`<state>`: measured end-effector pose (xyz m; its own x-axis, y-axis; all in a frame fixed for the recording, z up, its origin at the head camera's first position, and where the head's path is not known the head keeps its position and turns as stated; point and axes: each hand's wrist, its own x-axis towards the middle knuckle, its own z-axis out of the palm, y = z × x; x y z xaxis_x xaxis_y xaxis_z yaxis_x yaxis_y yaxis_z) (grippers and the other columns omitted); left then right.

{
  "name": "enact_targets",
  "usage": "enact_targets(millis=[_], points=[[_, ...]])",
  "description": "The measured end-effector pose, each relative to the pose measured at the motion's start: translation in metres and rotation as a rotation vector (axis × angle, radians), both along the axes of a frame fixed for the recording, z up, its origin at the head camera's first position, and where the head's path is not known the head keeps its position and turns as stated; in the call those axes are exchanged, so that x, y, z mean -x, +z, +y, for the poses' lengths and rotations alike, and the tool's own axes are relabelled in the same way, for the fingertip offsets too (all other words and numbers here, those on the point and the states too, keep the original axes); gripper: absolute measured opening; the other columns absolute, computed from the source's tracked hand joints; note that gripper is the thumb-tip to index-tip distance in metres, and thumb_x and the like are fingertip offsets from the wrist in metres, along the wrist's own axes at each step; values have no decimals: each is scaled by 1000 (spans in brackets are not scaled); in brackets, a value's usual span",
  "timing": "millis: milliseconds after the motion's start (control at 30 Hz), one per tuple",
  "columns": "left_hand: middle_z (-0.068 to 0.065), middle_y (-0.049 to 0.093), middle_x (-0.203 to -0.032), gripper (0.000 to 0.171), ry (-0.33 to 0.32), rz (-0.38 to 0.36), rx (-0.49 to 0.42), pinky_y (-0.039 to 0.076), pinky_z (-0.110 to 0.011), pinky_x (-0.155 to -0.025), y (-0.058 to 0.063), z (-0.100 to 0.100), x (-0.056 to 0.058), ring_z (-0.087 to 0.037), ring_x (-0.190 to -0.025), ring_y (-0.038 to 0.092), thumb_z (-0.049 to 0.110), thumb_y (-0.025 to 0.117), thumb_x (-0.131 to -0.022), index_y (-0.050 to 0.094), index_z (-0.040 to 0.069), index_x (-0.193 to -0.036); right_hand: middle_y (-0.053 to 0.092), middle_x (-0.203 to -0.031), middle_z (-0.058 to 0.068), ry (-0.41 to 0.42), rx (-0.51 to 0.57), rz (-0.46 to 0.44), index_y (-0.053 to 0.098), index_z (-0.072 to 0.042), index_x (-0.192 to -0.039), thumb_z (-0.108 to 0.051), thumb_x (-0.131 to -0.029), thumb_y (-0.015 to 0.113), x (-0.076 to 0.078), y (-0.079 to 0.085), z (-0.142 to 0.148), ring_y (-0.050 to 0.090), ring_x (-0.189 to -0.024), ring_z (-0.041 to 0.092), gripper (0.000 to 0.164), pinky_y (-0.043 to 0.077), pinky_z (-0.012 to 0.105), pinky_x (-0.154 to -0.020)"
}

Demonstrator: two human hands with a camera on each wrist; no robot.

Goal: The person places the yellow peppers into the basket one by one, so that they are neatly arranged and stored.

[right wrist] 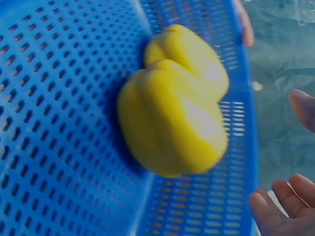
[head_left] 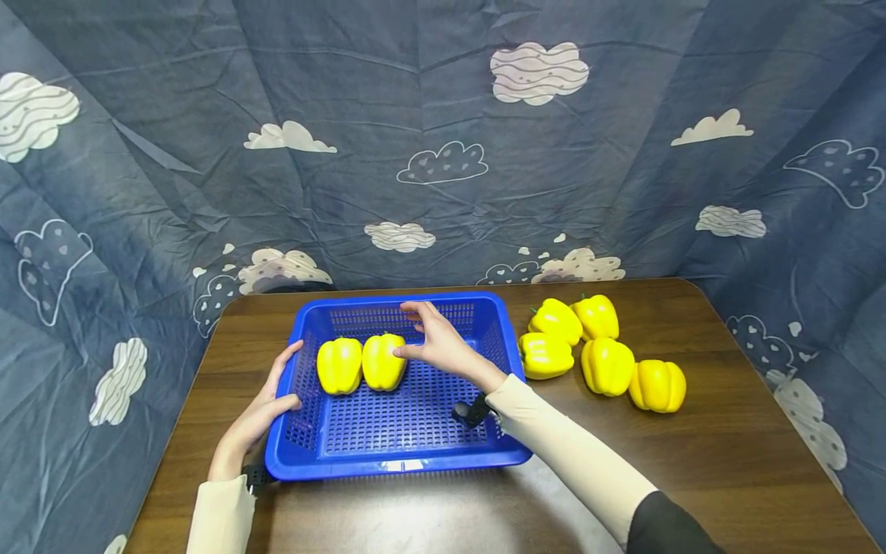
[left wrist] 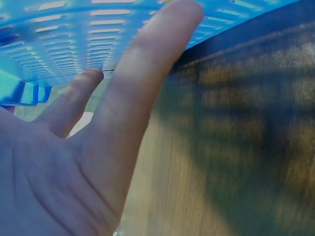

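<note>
Two yellow bell peppers lie side by side in a blue plastic basket (head_left: 398, 464): a left bell pepper (head_left: 339, 366) and a right bell pepper (head_left: 383, 371). My right hand (head_left: 443, 344) hovers over the basket beside the right pepper, thumb and fingers spread with nothing between them. In the right wrist view, its fingertips (right wrist: 263, 204) stand apart from both peppers. At the basket's left side, my left hand (head_left: 258, 415) rests thumb and fingertips against the rim. The left wrist view has that hand's extended fingers (left wrist: 133, 93) along the slotted outer wall.
Several more yellow bell peppers (head_left: 607, 367) are grouped on the wooden table (head_left: 727, 462) to the right of the basket. A grey-blue curtain (head_left: 443, 200) printed with clouds hangs behind the table and along its sides.
</note>
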<state>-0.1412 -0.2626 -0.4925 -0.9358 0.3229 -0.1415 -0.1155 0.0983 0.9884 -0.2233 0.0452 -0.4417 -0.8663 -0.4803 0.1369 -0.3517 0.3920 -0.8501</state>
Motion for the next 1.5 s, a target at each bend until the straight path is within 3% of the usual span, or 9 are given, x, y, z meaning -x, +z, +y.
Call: enact_targets(millis=[467, 700, 1233, 1500], points=[[-18, -3, -153, 89, 4, 0, 1, 34, -56, -92, 0, 1, 0, -49, -130, 18, -2, 44, -78, 6, 28, -152, 45, -136, 22, 22, 25, 23, 40, 6, -136, -8, -79, 76, -20, 31, 42, 45, -125, 34, 70, 35, 38, -103], [-17, -4, -154, 89, 5, 0, 10, 33, -58, -92, 1, 0, -1, -49, -130, 18, -1, 45, -78, 5, 28, -152, 45, -137, 18, -17, -3, 26, 40, 1, -138, -11, -79, 76, -33, 41, 63, 44, -126, 30, 70, 34, 38, -104], [-17, -5, -155, 89, 7, -12, 14, 33, -63, -92, 2, 0, -1, -51, -130, 18, 0, 45, -79, 5, 30, -153, 40, -142, 17, -90, 78, 9, 37, -3, -140, -6, -81, 73, -51, 40, 116, 36, -131, 33, 69, 28, 50, -106], [-17, -6, -155, 89, 6, -13, 7, 33, -65, -92, 1, 0, 0, -52, -131, 18, 0, 45, -79, 5, 30, -152, 39, -143, 15, -155, 116, -37, 36, -5, -141, -7, -82, 72, -61, 36, 144, 34, -133, 32, 69, 24, 51, -107]])
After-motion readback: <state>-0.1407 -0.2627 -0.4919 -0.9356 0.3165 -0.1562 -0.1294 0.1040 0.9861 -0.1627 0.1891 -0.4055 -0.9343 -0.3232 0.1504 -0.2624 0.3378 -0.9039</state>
